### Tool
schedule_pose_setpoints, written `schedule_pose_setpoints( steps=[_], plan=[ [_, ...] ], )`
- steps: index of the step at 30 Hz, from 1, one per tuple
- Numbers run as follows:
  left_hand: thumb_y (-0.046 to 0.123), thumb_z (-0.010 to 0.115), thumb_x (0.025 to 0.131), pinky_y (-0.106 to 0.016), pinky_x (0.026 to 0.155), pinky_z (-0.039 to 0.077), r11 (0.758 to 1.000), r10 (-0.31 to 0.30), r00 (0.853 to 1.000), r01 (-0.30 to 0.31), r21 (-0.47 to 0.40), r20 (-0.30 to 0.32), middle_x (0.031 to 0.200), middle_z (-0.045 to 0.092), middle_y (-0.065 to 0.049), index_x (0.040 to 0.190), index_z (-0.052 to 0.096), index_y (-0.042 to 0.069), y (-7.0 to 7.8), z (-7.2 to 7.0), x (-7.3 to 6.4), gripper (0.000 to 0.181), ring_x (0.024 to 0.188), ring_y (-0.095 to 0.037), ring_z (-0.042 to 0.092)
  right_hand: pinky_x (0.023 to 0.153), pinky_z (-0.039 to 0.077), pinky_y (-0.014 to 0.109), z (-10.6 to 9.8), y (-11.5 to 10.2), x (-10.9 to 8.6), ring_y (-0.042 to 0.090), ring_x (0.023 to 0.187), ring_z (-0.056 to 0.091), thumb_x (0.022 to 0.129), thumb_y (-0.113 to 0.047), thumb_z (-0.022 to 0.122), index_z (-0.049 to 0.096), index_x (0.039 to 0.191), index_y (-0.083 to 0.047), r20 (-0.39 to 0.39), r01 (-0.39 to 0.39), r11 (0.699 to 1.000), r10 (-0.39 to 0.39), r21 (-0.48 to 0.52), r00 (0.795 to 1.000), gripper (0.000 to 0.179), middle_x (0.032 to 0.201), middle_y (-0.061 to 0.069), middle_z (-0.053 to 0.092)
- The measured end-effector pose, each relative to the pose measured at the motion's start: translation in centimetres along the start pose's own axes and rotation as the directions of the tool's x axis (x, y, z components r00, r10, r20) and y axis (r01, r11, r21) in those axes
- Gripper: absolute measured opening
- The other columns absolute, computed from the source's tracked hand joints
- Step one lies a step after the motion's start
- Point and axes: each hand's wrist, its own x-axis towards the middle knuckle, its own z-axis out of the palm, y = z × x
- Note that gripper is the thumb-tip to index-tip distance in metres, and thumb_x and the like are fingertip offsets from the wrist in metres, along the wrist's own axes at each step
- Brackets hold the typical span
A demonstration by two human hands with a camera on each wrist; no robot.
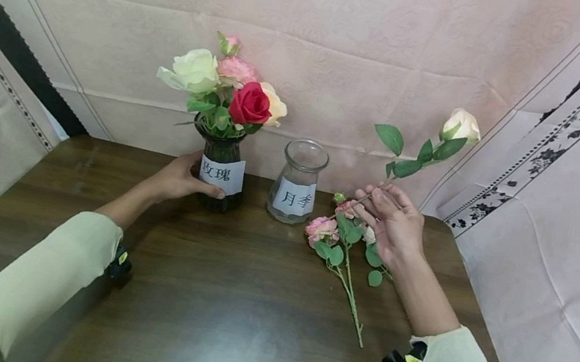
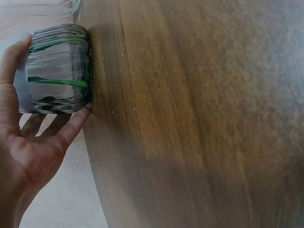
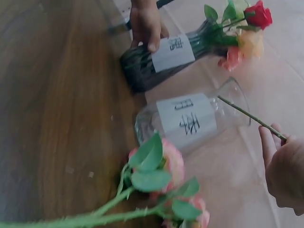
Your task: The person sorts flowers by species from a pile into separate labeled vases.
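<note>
So the left hand point(image 1: 179, 180) is wrapped around the dark vase point(image 1: 222, 148) from its left side, thumb lying across the front by the paper label point(image 1: 222, 175) and the other fingers round the back. The vase stands upright near the far edge of the tabletop point(image 1: 189, 292), and it's stuffed with a red rose point(image 1: 251, 103), a big greenish-white bloom point(image 1: 195, 70), a pink bloom point(image 1: 238, 69), a cream bloom point(image 1: 275, 105) and a little pink bud point(image 1: 228, 45) poking out the top. From the left wrist you can see green stems through the glass

The right hand point(image 1: 397, 226) is palm up, pinching the white rose point(image 1: 464, 126) by its stem between thumb and fingers, bloom tilted up to the right, well above the tabletop. Right wrist view has the cut end overlapping the neck of the clear vase point(image 1: 300, 172), but going by the head view it's off to the right of it, so not inside. That one's upright too, just beside the dark one, with its own label

Right of the clear one, pink flowers point(image 1: 323, 230) lie on the tabletop with a long green stem point(image 1: 352, 291) running toward the person, plus a white blossom point(image 1: 369, 235) partly tucked behind the right fingers. Pale pink cloth point(image 1: 354, 17) hangs behind it all
</note>
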Motion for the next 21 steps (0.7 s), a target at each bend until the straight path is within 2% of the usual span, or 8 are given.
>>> schedule_pose_setpoints(
  steps=[11, 18, 21],
  plan=[
    [0.046, 0.099, 0.088, -0.064, 0.129, 0.043, 1.000, -0.001, 1.000, 0.001, -0.004, 0.001, 0.158, 0.063, -0.016, 0.167, 0.046, 0.012, 0.0, 0.1, 0.0, 0.101, 0.150, -0.040, 0.056, 0.087, 0.072, 0.041, 4.6, 1.2, 0.9, 0.022, 0.094, 0.087, 0.111, 0.000, 0.064, 0.065, 0.118, -0.005, -0.004, 0.090, 0.995, -0.090, 0.036, 0.996, 0.008, 0.095, 0.005, 0.085],
    [0.046, 0.099, 0.088, -0.062, 0.126, 0.045, 1.000, 0.003, 1.000, -0.003, 0.000, 0.000, 0.155, 0.064, -0.017, 0.165, 0.047, 0.012, -0.3, 0.0, 0.2, 0.099, 0.147, -0.039, 0.058, 0.093, 0.069, 0.046, 7.3, 1.7, 1.5, 0.025, 0.095, 0.086, 0.111, 0.002, 0.064, 0.063, 0.118, -0.002, -0.004, 0.116, 0.987, -0.116, 0.108, 0.993, 0.009, 0.097, 0.009, 0.084],
    [0.045, 0.099, 0.088, -0.062, 0.126, 0.045, 1.000, 0.003, 1.000, -0.003, -0.003, -0.001, 0.155, 0.064, -0.017, 0.165, 0.047, 0.012, -0.3, 0.1, 0.2, 0.098, 0.147, -0.039, 0.058, 0.092, 0.069, 0.044, 8.5, 2.0, 1.7, 0.023, 0.096, 0.086, 0.111, 0.002, 0.065, 0.065, 0.114, -0.005, 0.000, 0.144, 0.986, -0.145, 0.088, 0.989, 0.007, 0.099, 0.008, 0.084]
  ],
)
